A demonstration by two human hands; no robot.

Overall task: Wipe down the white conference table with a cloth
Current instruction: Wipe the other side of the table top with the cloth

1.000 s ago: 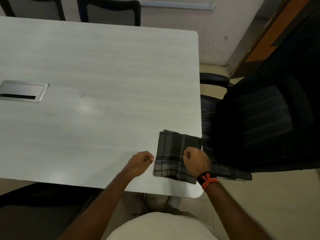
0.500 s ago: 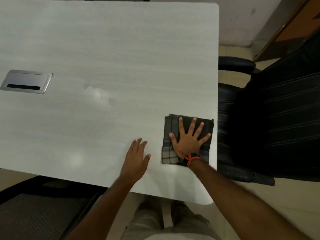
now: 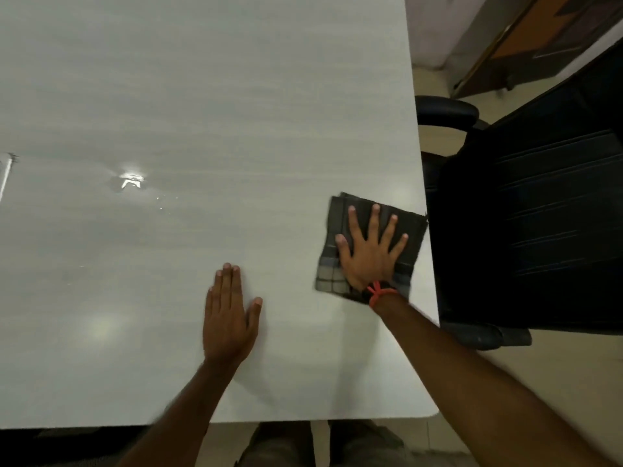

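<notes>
While right grip (image 3: pixel 369 261) presses cloth (image 3: pixel 414 230) with splayed fingers (image 3: pixel 374 224), left grip (image 3: pixel 229 318) flat on table (image 3: pixel 236 96); chair (image 3: pixel 539 214) beside edge.

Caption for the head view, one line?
Right hand presses a folded grey plaid cloth on the white conference table; left hand rests flat nearby.

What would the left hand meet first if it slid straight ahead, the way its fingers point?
Probably nothing: the left hand lies flat on the table, and ahead of its fingers only bare tabletop shows. The wet patch lies to its left, the cloth to its right.
</notes>
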